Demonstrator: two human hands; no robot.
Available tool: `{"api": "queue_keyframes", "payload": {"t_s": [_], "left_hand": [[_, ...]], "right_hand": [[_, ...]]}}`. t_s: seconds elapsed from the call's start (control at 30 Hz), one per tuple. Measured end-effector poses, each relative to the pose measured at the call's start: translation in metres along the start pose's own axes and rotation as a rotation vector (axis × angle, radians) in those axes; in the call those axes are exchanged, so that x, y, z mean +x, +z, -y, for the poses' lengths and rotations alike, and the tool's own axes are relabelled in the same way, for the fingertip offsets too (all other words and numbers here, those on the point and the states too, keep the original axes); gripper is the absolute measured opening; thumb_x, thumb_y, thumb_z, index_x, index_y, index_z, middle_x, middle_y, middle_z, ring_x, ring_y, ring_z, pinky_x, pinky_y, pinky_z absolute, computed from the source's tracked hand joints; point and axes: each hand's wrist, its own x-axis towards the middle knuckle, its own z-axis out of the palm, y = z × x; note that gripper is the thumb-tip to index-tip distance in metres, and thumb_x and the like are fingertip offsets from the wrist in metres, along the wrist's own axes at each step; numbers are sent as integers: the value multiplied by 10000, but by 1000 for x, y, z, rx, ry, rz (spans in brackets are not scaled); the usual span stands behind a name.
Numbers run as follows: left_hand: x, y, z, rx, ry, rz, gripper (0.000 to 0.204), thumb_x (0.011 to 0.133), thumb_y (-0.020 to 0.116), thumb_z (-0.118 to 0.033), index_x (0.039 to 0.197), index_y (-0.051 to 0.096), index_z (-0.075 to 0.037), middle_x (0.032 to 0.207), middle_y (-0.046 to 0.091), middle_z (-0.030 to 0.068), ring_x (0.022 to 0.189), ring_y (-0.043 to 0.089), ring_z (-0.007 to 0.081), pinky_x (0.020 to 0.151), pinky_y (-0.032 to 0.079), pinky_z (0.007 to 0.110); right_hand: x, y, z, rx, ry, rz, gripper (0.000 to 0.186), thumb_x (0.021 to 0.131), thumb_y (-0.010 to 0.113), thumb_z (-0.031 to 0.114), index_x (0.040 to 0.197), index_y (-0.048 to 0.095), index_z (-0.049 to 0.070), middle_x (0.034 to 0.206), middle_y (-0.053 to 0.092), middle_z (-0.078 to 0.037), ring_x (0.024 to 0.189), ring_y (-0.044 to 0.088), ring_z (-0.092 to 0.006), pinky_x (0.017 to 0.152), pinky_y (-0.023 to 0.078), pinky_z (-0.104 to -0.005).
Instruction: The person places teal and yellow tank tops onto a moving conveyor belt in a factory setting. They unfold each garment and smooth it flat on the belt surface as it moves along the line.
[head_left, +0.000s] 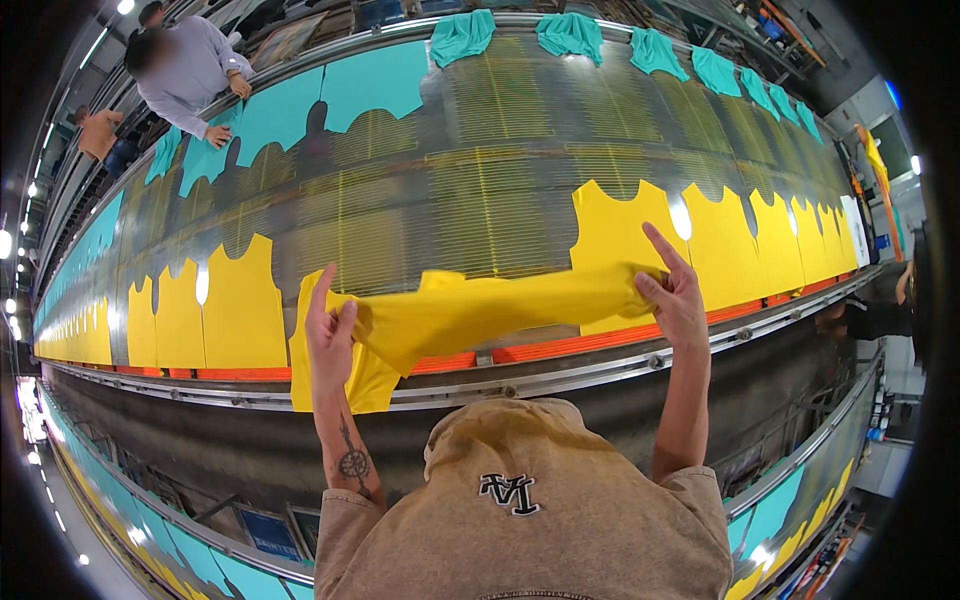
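Between my two raised hands a yellow cut fabric piece (500,312) is stretched above the near edge of a long table. My left hand (328,330) pinches its left end, with the index finger pointing up. My right hand (675,298) grips the other end, index finger also raised. A loose part of the cloth hangs down below my left hand, over the table's metal rail. Under and beyond the fabric lies the dark table surface (480,210), marked with fine yellow lines. To the right, a flat yellow shirt panel (625,235) lies partly behind the held cloth.
More yellow panels (245,310) lie in a row along the near edge. Turquoise panels (375,85) line the far edge, some bunched up (570,38). Across the table a person in a grey top (190,65) handles turquoise cloth. A metal rail (560,380) runs in front of me.
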Motion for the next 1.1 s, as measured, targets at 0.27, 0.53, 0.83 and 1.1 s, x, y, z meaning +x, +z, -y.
{"api": "queue_keyframes", "payload": {"t_s": [0.27,0.53,0.83,1.1], "left_hand": [[110,38,6,-222,35,100,338,942,692,-47,1267,630,22,973,690,29,839,642,66,704,510,201],[198,63,4,-242,-19,186,434,880,739,-3,1289,599,45,1103,698,100,932,690,139,787,585,265],[234,63,-12,-305,47,276,542,859,749,22,1359,541,52,1194,679,126,1014,686,164,842,593,283],[197,46,31,-108,115,250,584,891,716,13,1433,499,26,1316,639,117,1165,634,199,1013,519,341]], "right_hand": [[103,-24,-4,171,47,-18,231,935,706,62,1148,722,-25,993,730,-85,854,702,-135,773,599,-261],[201,-31,-16,76,20,4,234,940,689,38,1161,704,-34,1000,731,-93,816,721,-153,700,613,-264],[223,-28,-2,98,-19,3,322,934,673,-8,1256,665,-22,1046,727,-100,842,720,-144,721,623,-270],[179,-34,-63,-111,-117,-82,372,947,674,26,1318,648,17,1123,722,-87,916,692,-130,843,573,-245]]}}
